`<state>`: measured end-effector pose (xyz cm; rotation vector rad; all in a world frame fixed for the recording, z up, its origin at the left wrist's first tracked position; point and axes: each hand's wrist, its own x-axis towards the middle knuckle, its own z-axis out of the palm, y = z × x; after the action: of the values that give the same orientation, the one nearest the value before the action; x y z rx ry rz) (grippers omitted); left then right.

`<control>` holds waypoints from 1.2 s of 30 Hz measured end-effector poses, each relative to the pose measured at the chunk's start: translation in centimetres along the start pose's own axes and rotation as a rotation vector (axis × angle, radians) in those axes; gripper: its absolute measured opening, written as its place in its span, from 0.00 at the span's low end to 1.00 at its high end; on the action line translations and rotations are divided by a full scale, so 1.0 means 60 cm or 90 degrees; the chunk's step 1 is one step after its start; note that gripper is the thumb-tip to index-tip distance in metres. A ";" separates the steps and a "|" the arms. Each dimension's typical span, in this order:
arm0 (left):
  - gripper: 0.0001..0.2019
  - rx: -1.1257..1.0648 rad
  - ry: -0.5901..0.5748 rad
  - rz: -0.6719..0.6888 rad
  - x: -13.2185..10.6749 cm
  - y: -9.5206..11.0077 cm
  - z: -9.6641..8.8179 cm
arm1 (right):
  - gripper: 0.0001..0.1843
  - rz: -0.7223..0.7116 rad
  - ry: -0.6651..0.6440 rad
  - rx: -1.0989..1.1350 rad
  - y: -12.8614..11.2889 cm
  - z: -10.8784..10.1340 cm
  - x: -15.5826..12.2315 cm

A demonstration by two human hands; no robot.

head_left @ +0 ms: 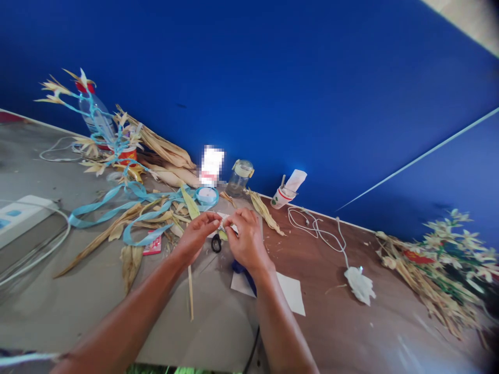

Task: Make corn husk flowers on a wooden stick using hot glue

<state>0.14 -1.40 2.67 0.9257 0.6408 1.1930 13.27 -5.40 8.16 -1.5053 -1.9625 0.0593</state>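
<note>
Close together above the middle of the table, my left hand (200,232) and my right hand (247,236) both pinch at a small pale thing. What it is, I cannot make out; the fingers cover most of it. Just below the fingertips lies a black ring-shaped handle (216,243). Left of my hands, light blue ribbon (136,234) curls over dried corn husks (105,239). The ribbon spool (207,196) sits behind my left hand. Under my right forearm are a white sheet of paper (293,295) and a dark blue object (242,271), partly hidden.
At the back stand a clear jar (239,177), a paper cup (281,198) and a bright pixelated screen (211,165). Blue-stemmed husk flowers (91,111) rise before a plastic bottle (88,117). A white cable (331,236) lies right; more husk flowers (456,249) are far right. A power strip (23,218) is left.
</note>
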 end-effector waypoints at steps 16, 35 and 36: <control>0.09 -0.022 -0.037 -0.067 -0.001 0.003 0.002 | 0.05 -0.007 -0.067 0.005 0.004 0.007 0.002; 0.09 -0.098 -0.067 -0.111 0.000 -0.006 0.001 | 0.06 0.025 -0.020 0.150 0.016 0.003 0.008; 0.09 -0.084 -0.077 -0.105 -0.001 -0.007 0.001 | 0.06 0.029 -0.015 0.159 0.018 0.002 0.009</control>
<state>0.41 -1.51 2.32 0.8118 0.5240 1.0121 14.03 -4.55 7.87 -1.3899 -1.8616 0.3319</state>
